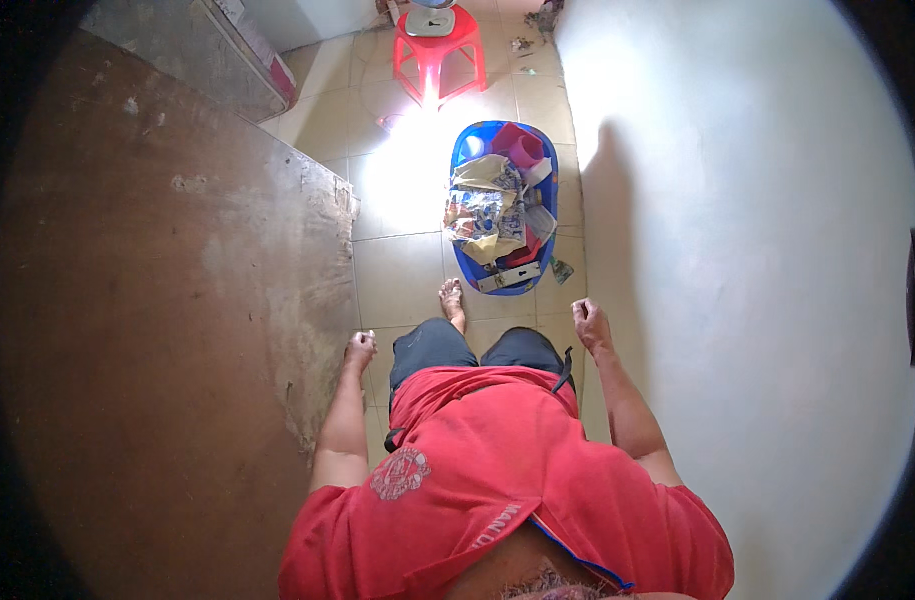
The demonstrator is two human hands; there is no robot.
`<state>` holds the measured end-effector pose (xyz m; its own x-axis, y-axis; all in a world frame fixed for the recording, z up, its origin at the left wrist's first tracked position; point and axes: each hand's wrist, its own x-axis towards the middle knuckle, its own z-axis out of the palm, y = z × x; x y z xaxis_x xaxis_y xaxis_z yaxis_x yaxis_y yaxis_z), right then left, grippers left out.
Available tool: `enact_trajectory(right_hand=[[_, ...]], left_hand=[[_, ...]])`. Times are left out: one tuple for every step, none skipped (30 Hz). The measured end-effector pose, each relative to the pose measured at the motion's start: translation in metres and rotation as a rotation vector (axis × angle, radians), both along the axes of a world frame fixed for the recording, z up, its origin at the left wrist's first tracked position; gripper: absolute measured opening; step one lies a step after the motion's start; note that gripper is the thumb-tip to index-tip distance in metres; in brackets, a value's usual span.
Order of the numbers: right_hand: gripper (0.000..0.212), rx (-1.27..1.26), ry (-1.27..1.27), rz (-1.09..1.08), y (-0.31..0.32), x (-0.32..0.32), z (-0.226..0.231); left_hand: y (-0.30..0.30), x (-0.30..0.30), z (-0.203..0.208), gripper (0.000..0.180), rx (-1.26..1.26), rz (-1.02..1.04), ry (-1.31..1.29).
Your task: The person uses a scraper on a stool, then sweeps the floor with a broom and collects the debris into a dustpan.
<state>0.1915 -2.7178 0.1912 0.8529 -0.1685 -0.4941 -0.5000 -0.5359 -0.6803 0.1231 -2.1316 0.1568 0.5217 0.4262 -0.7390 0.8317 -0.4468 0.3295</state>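
Note:
Both my arms hang at my sides. My left hand (360, 350) is curled into a loose fist beside the edge of the brown wooden panel, with nothing showing in it. On the other side, near the pale wall, my right hand (591, 325) is also closed, and no object shows in its fingers. In front of my feet a blue oval tub (465, 268) stands on the floor, apart from both hands. It holds a crumpled printed cream wrapper (487, 205), a pink cup-like piece (526, 151), a whitish strip (509, 277) and other loose items.
A red plastic stool (466, 43) stands farther ahead, with a grey flat object (430, 22) on it. Brown wooden panel (177, 280) lies to the left, pale wall (757, 250) to the right. Bright glare covers part of the tiled floor (402, 262). A scrap (562, 270) lies beside the tub.

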Motion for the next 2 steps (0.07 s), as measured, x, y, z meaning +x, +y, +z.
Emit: enact_trajectory(right_hand=[[0.024,0.03,-0.034,-0.008,0.015,0.021,-0.012],[0.025,-0.008,-0.027,0.028,0.017,0.03,-0.016]], left_hand=[[0.006,0.031,0.001,0.033,0.001,0.035,-0.049],[-0.006,0.046,0.008,0.035,-0.013,0.085,-0.083]])
